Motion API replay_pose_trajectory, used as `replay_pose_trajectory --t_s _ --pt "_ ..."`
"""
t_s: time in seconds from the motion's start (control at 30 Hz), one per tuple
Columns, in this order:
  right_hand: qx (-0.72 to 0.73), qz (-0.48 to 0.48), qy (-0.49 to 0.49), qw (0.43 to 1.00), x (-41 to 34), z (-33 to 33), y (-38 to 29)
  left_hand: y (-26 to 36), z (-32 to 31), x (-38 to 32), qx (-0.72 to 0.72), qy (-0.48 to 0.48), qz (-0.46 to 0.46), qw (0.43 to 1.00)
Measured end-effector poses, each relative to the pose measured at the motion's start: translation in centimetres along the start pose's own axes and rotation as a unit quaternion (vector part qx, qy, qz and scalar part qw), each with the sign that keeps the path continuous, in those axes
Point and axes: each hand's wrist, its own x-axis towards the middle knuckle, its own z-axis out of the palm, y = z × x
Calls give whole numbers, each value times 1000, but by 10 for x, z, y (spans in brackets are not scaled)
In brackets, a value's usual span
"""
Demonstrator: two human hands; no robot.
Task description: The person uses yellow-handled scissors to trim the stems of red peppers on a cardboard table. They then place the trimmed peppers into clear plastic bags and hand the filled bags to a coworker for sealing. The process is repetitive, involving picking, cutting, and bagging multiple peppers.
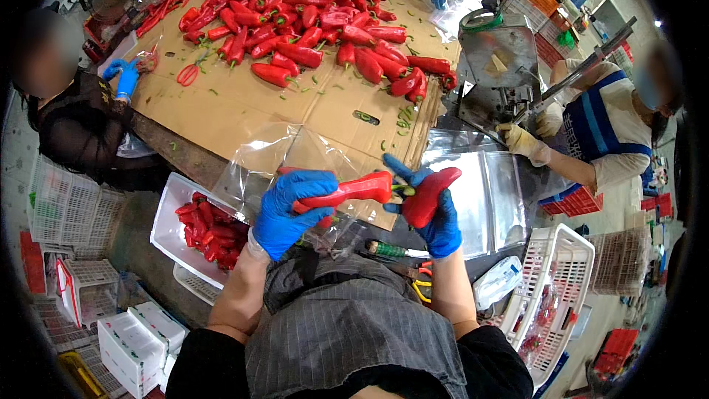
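In a blue glove, my left hand grips a long red pepper, with more red peppers partly hidden behind it. My right hand, gloved too, holds another red pepper against the palm, its thumb and some fingers spread. The stem ends of the held peppers face each other between the hands. Beneath and beyond my left hand is a clear plastic bag on the cardboard. A large heap of red peppers covers the cardboard's far part.
Clear bags lie right of my hands. A green-handled tool and yellow-handled tool lie near my apron. A white box holds peppers; a white basket stands right. Red-handled scissors lie farther off. Co-workers surround the table.
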Motion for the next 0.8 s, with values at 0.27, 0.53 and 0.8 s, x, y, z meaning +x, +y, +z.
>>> replay_pose_trajectory --t_s 0.27,0.53,0.8 --pt "-199 -187 -22 962 -6 21 23 -17 21 -4 -296 195 -194 915" --pt "-228 -210 -16 951 -20 23 33 4 35 6 -524 156 -195 814" --pt "-130 -58 254 957 -22 -9 2 3 31 6 -286 120 -149 939"
